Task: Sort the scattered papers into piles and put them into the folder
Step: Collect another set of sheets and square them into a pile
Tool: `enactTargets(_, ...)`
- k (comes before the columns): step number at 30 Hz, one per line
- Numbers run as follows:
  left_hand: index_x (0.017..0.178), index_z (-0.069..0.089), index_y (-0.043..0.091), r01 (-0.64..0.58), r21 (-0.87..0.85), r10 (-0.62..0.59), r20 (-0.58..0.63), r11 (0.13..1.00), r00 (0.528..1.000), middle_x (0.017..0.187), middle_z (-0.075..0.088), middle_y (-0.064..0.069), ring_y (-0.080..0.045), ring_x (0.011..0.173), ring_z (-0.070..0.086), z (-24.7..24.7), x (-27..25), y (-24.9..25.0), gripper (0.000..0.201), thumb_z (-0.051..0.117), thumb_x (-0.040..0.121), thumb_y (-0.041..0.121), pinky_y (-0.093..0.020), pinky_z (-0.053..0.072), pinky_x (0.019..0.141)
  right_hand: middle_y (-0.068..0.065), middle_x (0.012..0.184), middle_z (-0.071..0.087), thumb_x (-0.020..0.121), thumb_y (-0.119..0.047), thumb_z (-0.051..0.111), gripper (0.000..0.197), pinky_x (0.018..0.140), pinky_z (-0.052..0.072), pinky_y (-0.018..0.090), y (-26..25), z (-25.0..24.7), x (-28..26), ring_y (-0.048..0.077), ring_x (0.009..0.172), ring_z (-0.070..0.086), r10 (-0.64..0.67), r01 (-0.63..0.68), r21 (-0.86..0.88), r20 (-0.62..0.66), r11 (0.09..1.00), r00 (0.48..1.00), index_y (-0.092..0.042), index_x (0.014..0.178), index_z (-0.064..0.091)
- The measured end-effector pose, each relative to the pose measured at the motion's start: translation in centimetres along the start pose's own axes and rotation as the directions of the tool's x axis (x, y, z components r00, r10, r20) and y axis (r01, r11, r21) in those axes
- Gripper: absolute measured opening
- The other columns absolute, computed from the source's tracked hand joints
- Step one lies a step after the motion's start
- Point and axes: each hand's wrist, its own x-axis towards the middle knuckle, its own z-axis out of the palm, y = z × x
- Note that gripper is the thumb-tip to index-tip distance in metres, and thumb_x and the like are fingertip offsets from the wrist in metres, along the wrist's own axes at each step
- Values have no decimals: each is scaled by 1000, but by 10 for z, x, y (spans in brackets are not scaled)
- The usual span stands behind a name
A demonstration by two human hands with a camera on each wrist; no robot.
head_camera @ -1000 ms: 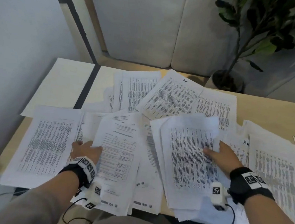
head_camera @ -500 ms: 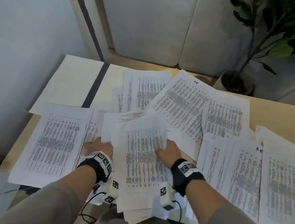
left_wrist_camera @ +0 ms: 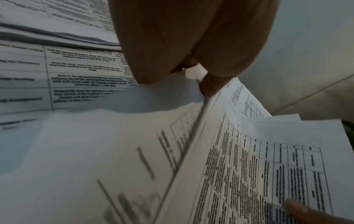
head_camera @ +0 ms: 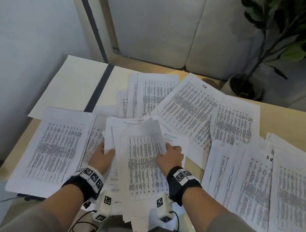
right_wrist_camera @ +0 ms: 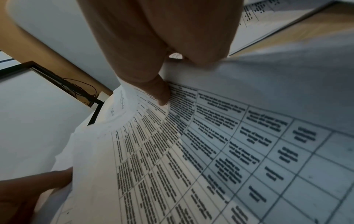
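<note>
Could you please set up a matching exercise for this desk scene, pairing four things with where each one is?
Things:
1. Cream open folder with a dark spine
2. Stack of white printed table sheets gripped by both hands
3. White printed sheet hand-marked "HK"
4. White printed sheet hand-marked "HR"

Places:
A. Near right part of the wooden table
B. Far left corner of the table
C. Near middle, between left hand and right hand
D. Far middle, lying at a slant

Pairs: 1-B, 2-C, 3-D, 4-A
</note>
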Motion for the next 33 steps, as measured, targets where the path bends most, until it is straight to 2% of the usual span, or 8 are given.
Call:
enactTargets(3, 120, 68, 27, 39, -73, -25, 185, 997, 983, 112, 76, 4, -26, 109, 69, -3, -9, 5, 34, 74, 89, 39, -50, 53, 96, 9, 145, 34, 99, -22, 59, 54, 79, 61, 34, 3, 3, -1, 25, 97, 65, -38, 35, 134, 23, 990, 999, -15, 151, 46)
enactTargets(7, 154, 36, 32, 28, -135, 13, 290, 990, 957, 148, 46, 13, -20, 142, 40, -5, -15, 12, 76, 58, 90, 67, -54, 28, 120, 2, 121, 64, 99, -15, 60, 42, 65, 50, 20, 6, -1, 2, 16, 87, 63, -105, 84, 237, 78, 968, 991, -19, 140, 56)
enactTargets(12, 141, 56, 19, -163, 254, 113, 201, 953, 973, 130, 67, 0, -28, 126, 60, -5, -15, 7, 47, 65, 98, 35, -45, 45, 107, -7, 112, 69, 99, -29, 67, 27, 86, 50, 28, 17, -10, -3, 17, 102, 66, -138, 71, 373, 156, 925, 978, -23, 125, 63)
enactTargets(15, 133, 60, 14, -88, 191, 84, 31, 978, 996, 125, 68, -6, -29, 118, 62, -19, -4, 8, 38, 65, 98, 28, -41, 45, 105, -3, 95, 58, 99, -45, 63, 25, 76, 44, 30, 32, -21, -4, 21, 90, 55, -55, 81, 243, -109, 967, 993, -21, 97, 57)
enactTargets(17, 137, 56, 10, -67, 167, 74, -35, 984, 997, 123, 65, -7, -31, 118, 60, -27, 0, 10, 40, 62, 100, 23, -40, 43, 103, 7, 122, 51, 92, -51, 68, 46, 94, 44, 39, 41, -27, -6, 31, 115, 49, 60, -48, 54, -257, 997, 964, -19, 121, 54)
enactTargets(21, 143, 51, 9, -1, 234, 15, -55, 972, 998, 134, 62, -11, -37, 127, 56, -26, 8, 2, 44, 59, 101, 21, -46, 42, 109, 13, 140, 31, 78, -34, 86, 104, 103, 49, 45, 42, -20, -3, 39, 127, 46, 147, -147, 12, -174, 989, 974, -22, 156, 18)
enactTargets(24, 146, 49, 8, 42, 273, -24, -69, 961, 997, 140, 60, -15, -40, 128, 56, -21, 13, -6, 50, 59, 100, 24, -49, 42, 111, 14, 139, 40, 82, -20, 81, 95, 98, 55, 46, 39, -13, 3, 37, 123, 54, 126, -116, 84, -125, 990, 984, -19, 154, 19)
enactTargets(33, 142, 53, 9, 17, 309, -2, -51, 951, 999, 138, 62, -15, -37, 126, 58, -21, 12, -8, 45, 59, 100, 23, -47, 42, 111, 10, 158, 20, 90, -68, 57, 85, 112, 34, 52, 64, -26, -2, 37, 138, 25, -37, -21, -397, -137, 918, 990, -36, 160, 21)
